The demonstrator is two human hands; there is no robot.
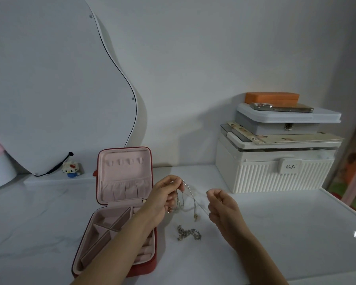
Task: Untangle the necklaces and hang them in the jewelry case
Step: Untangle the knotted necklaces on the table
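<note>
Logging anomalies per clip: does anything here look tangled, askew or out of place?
Yes. The thin necklaces held up between the left hand and right hand hang in a crossed knot, and a silver chain lies bunched on the table beside the open jewelry case.

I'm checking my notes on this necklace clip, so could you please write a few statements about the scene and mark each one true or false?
1. The jewelry case lies open on the table. True.
2. Necklaces already hang on the lid's hooks. False: the hooks are bare.
3. The left hand pinches the thin chains above the table. True.
4. The chunky silver chain sits inside the case. False: it lies on the table beside it.
5. A phone rests atop the stacked boxes. True.
</note>
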